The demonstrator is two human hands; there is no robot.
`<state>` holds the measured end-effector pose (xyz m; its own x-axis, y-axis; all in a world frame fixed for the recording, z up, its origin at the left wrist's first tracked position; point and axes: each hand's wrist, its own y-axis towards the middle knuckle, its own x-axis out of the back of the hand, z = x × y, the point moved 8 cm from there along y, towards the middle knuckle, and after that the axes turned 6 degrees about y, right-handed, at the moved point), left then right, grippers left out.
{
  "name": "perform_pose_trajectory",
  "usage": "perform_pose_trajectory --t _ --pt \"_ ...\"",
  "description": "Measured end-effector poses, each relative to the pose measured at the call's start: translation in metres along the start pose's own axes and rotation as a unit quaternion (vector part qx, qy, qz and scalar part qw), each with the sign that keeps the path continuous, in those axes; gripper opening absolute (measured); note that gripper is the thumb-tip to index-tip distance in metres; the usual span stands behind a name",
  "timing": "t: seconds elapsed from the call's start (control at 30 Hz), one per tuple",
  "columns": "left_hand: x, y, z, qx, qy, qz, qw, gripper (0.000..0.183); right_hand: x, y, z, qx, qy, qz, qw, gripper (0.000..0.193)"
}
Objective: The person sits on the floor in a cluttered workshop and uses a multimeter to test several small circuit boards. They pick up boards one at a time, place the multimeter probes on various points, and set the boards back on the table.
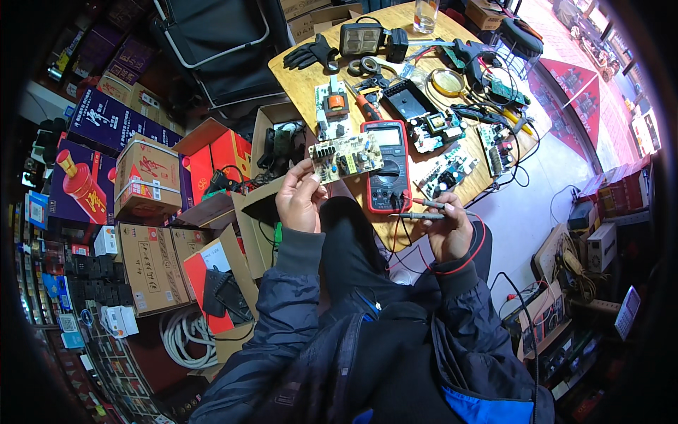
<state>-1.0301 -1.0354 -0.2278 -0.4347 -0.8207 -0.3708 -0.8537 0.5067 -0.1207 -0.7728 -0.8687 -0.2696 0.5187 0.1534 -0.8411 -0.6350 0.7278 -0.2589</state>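
My left hand (302, 196) is closed on the near left corner of a pale circuit board (347, 158), lifted above the table edge with its components facing up. Between thumb and fingers, my right hand (450, 230) grips the multimeter probes (417, 216), whose dark tips point left. Their red and black leads loop below that hand. A red-rimmed digital multimeter (386, 180) lies on the table between my hands, its upper left partly covered by the board. Another circuit board (449, 172) rests just beyond my right hand.
The wooden table (296, 72) also bears a black glove (311, 55), a work lamp (361, 39), tape rolls (365, 66), a magnifying glass (448, 83) and more boards. Open cardboard boxes (265, 201) stand at my left. A black folding chair (219, 49) is beyond them.
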Motion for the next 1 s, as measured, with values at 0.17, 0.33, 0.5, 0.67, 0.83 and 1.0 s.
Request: perform_pose_trajectory --t 0.17,0.33,0.5,0.67,0.83,1.0 --pt "-0.003 -0.0015 -0.0033 -0.005 0.001 -0.004 1.0 0.031 0.0009 0.0002 -0.0001 -0.001 -0.004 -0.001 1.0 0.017" --pt "-0.0001 -0.0013 -0.0023 -0.002 0.001 -0.009 1.0 0.031 0.001 0.0 0.0 0.0 -0.002 -0.002 1.0 0.017" --pt "0.0022 -0.0021 -0.0013 -0.008 0.006 -0.009 1.0 0.031 0.0005 -0.0001 0.0003 0.001 0.002 0.0 1.0 0.017" --pt "0.0019 -0.0042 -0.0025 -0.009 0.012 -0.013 1.0 0.032 0.0002 0.0007 0.0007 0.002 0.001 0.005 1.0 0.017" --pt "0.0032 -0.0049 -0.0004 0.002 0.005 -0.014 1.0 0.031 0.0018 0.0004 -0.0003 0.002 0.013 0.003 1.0 0.017" --pt "0.0042 -0.005 0.002 0.007 -0.005 -0.013 1.0 0.032 0.0018 -0.0002 -0.0004 0.002 0.01 -0.001 1.0 0.017"
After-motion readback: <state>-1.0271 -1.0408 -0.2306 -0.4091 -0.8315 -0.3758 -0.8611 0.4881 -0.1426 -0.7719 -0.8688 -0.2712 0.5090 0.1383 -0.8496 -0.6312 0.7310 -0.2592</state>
